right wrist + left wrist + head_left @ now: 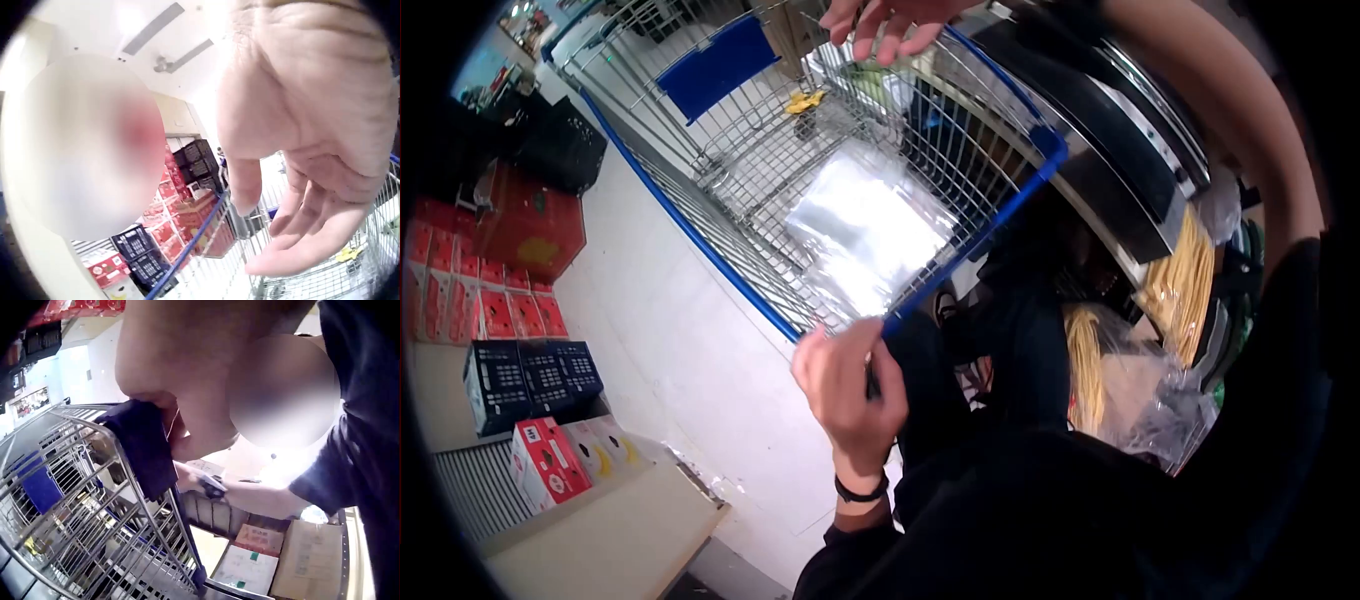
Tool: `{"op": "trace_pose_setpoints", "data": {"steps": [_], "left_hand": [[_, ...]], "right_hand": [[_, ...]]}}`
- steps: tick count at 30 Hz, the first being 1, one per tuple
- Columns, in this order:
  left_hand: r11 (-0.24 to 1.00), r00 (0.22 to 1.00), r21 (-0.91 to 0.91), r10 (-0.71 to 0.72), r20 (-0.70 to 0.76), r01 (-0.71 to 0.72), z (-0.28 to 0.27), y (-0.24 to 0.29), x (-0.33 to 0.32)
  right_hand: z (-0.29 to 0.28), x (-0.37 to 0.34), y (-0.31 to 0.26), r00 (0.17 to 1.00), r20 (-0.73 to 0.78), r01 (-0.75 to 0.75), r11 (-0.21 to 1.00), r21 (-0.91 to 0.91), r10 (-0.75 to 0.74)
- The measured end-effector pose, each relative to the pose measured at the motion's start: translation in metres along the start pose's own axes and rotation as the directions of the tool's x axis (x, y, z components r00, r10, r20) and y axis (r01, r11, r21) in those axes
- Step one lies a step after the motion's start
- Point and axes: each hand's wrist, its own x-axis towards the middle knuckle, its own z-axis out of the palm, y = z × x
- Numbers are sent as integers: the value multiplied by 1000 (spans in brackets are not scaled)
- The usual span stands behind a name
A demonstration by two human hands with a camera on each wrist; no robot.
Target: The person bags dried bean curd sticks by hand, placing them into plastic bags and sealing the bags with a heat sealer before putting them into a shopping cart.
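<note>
Steadying the cart [1050,152] looks like the step in hand: L hand [848,395] has its fingers curled round the blue rim [700,240] at the near corner (partly hidden, so can't say how tight). R hand [890,28] is free, fingers loose & holding nothing, above the basket's far right part. Clear plastic [870,230] lies in the basket, ctr to near end; a yellow item [803,102] sits farther off. For good control: prob. best to keep L anchored, wrap R fully round the side bar, push evenly w/ both, & mind the yellow strip packs [1185,280] on the right.
</note>
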Motion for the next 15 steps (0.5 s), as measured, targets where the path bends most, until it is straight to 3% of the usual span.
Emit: {"op": "trace_pose_setpoints", "data": {"steps": [4, 5, 8, 9, 10, 13, 15], "left_hand": [[999, 999, 0, -43, 17, 43, 3, -4, -5], [999, 999, 39, -30, 30, 29, 3, -7, -7], [998, 995, 53, -40, 88, 36, -1, -8, -9], [998, 994, 67, -24, 103, 17, -1, -11, -11], [997, 994, 69, -34, 107, 27, -2, -12, -12], [993, 990, 117, -44, 131, 29, -4, -8, -13], [993, 989, 120, -29, 145, 12, -4, -11, -14]], "right_hand": [[-32, 119, 10, 956, 8, -291, 954, -67, 292], [-42, 145, 23, 968, 72, -236, 969, -70, 241], [-43, 208, 60, 966, 71, -212, 922, -324, 247], [-30, 224, 71, 961, -37, -269, 897, -350, 274], [-22, 226, 89, 985, 25, -143, 879, -454, 173], [-6, 278, 140, 949, 163, -125, 798, -589, 269], [14, 297, 174, 913, 218, -54, 631, -774, 345]]}}
